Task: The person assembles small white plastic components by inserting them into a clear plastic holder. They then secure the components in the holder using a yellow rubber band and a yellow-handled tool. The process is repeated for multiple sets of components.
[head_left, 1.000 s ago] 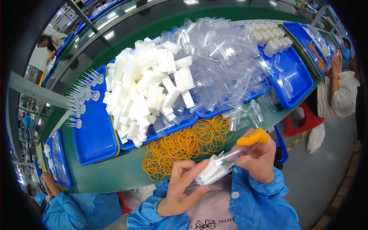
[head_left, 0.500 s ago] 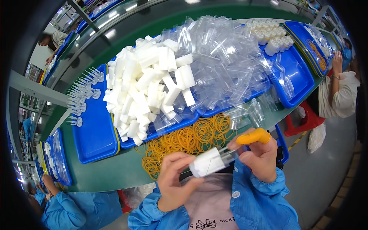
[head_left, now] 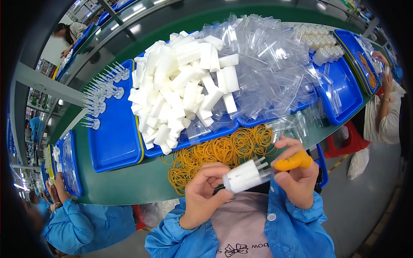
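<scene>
Over the near edge of the table, my left hand [head_left: 206,193] is closed around the base end of a white foam bundle [head_left: 241,177]. Thin clear prongs [head_left: 260,162] stick out of the bundle's other end, tilted up to the right. A clear plastic sheet [head_left: 266,175] lies along the foam and reaches past it towards my right hand [head_left: 297,178]. An orange finger cot covers that hand's index finger, which pinches with the thumb at the sheet's edge. Just beyond both hands lies a heap of orange rubber bands [head_left: 215,150].
White foam blocks [head_left: 180,81] and clear plastic sheets [head_left: 266,64] are piled on blue trays. A blue tray [head_left: 114,135] at left holds pronged clear pieces [head_left: 103,92]. White bundles [head_left: 327,47] stand in a right tray [head_left: 344,90]. Co-workers sit on both sides.
The whole view has shifted, moving the scene rightward. The foam bundle has turned so its prongs show more plainly. My right fingers have moved from the prongs to the sheet's edge.
</scene>
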A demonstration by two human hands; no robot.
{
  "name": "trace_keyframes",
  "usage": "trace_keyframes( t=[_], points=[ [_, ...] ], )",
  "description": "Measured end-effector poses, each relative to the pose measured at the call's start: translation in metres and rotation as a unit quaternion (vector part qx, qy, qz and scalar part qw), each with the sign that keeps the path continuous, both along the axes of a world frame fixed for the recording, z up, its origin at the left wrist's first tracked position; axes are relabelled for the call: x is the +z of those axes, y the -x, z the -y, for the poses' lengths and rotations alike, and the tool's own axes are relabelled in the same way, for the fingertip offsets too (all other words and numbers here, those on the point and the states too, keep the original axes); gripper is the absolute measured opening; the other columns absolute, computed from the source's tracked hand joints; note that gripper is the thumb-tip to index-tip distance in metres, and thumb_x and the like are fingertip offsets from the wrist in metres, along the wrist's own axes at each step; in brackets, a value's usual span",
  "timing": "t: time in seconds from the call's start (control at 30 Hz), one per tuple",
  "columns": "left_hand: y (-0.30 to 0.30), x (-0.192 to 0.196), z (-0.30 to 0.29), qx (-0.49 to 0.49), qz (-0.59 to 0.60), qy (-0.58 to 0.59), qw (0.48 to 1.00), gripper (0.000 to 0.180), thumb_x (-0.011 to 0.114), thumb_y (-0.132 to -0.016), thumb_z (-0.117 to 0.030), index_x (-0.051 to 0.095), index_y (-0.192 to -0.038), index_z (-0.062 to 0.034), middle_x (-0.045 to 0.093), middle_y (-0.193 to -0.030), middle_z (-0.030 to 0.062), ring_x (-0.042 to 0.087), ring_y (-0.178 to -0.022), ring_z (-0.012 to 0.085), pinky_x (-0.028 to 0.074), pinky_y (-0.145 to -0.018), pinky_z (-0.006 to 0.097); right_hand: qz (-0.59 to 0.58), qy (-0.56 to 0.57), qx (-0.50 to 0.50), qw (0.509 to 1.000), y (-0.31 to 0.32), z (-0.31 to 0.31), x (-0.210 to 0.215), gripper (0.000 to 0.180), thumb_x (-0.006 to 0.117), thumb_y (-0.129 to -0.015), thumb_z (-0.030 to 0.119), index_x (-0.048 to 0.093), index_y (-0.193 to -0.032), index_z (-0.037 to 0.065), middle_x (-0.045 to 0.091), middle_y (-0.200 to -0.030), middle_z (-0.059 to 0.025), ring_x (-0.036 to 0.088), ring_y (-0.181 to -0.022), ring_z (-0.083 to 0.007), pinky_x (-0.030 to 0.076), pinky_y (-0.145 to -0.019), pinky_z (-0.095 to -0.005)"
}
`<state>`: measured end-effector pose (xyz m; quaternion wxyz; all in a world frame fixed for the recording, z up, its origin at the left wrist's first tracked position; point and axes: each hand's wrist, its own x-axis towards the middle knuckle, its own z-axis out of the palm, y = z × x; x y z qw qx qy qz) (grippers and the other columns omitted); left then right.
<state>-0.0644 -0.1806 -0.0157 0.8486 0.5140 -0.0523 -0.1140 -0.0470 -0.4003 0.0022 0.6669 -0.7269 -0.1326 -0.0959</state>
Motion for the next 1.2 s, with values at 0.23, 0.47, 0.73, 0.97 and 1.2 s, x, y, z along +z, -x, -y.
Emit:
trace_keyframes(
  t=[0.23,0.47,0.73,0.97,1.2],
  points=[
    [0.008,0.001,0.007,0.007,0.033,-0.003,0.999,0.038,0.073,-0.074,0.0,0.055,-0.108,0.003,0.047,-0.114,0.0142,0.052,-0.107,0.0215,0.044,-0.095,0.035,0.01,0.033,-0.009,0.999,0.013,-0.01,0.009,0.018,0.073,-0.066,0.006,0.066,-0.083,0.005,0.062,-0.088,-0.005,0.053,-0.104,-0.0287,0.031,-0.097,-0.0502],
    [0.009,0.001,0.008,0.023,0.05,0.0,0.998,0.041,0.074,-0.073,-0.001,0.055,-0.109,0.004,0.048,-0.114,0.0148,0.052,-0.107,0.022,0.043,-0.096,0.036,0.019,0.033,-0.02,0.999,0.016,-0.015,0.008,0.02,0.075,-0.065,0.009,0.067,-0.084,0.007,0.063,-0.087,-0.0038,0.055,-0.102,-0.0274,0.031,-0.097,-0.0512],
    [0.002,0.007,-0.004,-0.042,-0.015,0.09,0.995,0.039,0.077,-0.072,-0.008,0.059,-0.104,0.0052,0.05,-0.109,0.014,0.055,-0.099,0.0213,0.044,-0.09,0.034,0.03,0.005,0.017,0.999,0.014,-0.011,0.011,0.021,0.077,-0.064,0.01,0.068,-0.082,0.006,0.063,-0.086,-0.0019,0.051,-0.102,-0.0245,0.032,-0.098,-0.0487],
    [0.002,0.003,-0.003,-0.034,0.026,0.026,0.999,0.023,0.08,-0.069,-0.012,0.066,-0.085,-0.0027,0.056,-0.094,0.0136,0.059,-0.081,0.0208,0.05,-0.074,0.03,0.012,-0.005,0.014,1.0,0.021,-0.01,0.014,0.02,0.079,-0.063,0.012,0.069,-0.08,0.006,0.064,-0.085,-0.0017,0.052,-0.1,-0.0238,0.032,-0.098,-0.0482],
    [0.002,0.0,-0.013,-0.082,0.076,-0.004,0.994,0.028,0.079,-0.067,-0.003,0.069,-0.094,-0.0024,0.057,-0.102,0.0143,0.056,-0.09,0.0193,0.045,-0.078,0.029,0.046,0.006,0.024,0.999,0.023,-0.004,0.013,0.02,0.078,-0.064,0.011,0.07,-0.081,0.007,0.064,-0.088,-0.0015,0.053,-0.099,-0.023,0.033,-0.097,-0.0467]
  ],
)
